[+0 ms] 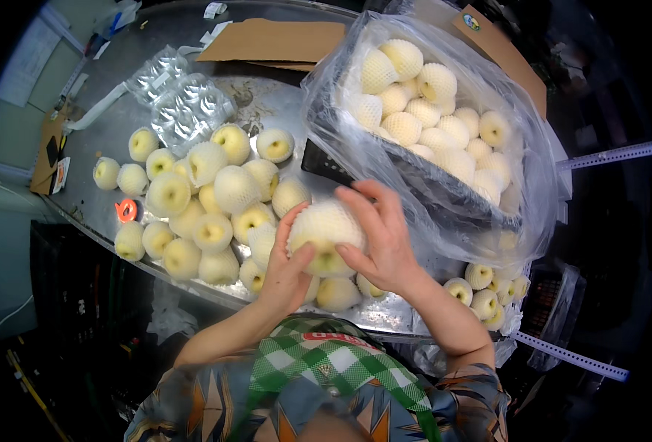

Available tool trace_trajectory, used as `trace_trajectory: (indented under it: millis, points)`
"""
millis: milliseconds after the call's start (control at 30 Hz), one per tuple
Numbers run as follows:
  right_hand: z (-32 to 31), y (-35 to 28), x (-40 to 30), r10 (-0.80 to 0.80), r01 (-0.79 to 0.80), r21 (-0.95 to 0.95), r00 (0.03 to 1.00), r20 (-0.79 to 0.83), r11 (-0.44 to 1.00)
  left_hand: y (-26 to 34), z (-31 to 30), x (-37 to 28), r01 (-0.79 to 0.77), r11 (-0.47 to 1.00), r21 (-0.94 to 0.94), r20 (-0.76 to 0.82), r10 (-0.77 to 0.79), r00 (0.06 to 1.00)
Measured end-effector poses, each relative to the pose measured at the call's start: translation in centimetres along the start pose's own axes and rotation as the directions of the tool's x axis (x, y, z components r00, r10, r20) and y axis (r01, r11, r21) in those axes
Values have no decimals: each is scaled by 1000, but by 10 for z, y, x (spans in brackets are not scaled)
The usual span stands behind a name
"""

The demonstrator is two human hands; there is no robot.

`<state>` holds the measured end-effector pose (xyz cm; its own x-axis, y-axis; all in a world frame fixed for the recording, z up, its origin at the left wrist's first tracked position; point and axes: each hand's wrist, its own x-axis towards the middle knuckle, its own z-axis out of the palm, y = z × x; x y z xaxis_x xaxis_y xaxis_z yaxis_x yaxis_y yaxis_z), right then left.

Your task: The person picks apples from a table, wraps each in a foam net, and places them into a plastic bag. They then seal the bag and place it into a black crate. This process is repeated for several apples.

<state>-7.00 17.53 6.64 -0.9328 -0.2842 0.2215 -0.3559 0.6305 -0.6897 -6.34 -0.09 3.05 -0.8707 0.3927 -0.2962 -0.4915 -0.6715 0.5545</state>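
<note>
Between my two hands, above the near edge of a metal table (367,317), is a pale yellow round fruit in a white foam net (326,235). My left hand (287,265) holds it from the left, thumb on its front. My right hand (378,237) touches its right side with thumb and fingers spread; part of this hand is blurred. Many similar netted fruits (237,189) lie loose to the left. On the right, a black crate lined with clear plastic film (414,193) holds more netted fruits (436,138).
Clear plastic clamshell packs (190,110) lie at the back left, near a flat cardboard piece (276,41). An orange-red ring-shaped object (127,210) rests by the left fruits. More netted fruits (483,304) sit at the near right corner, beside a perforated metal bar (572,356).
</note>
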Motion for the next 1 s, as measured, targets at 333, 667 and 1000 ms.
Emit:
trace_trajectory:
  millis: [333, 667, 1000]
  points:
    - [27, 8, -71, 346, -264, 307, 904, -253, 914, -38, -9, -29, -127, 967, 221, -12, 133, 991]
    - [66, 36, -88, 610, -385, 901, 671, 422, -200, -42, -24, -48, 352, 917, -187, 291, -291, 911]
    - [23, 12, -97, 120, -42, 681, 991, -67, 731, -47, 15, -50, 178, 963, 202, -82, -164, 983]
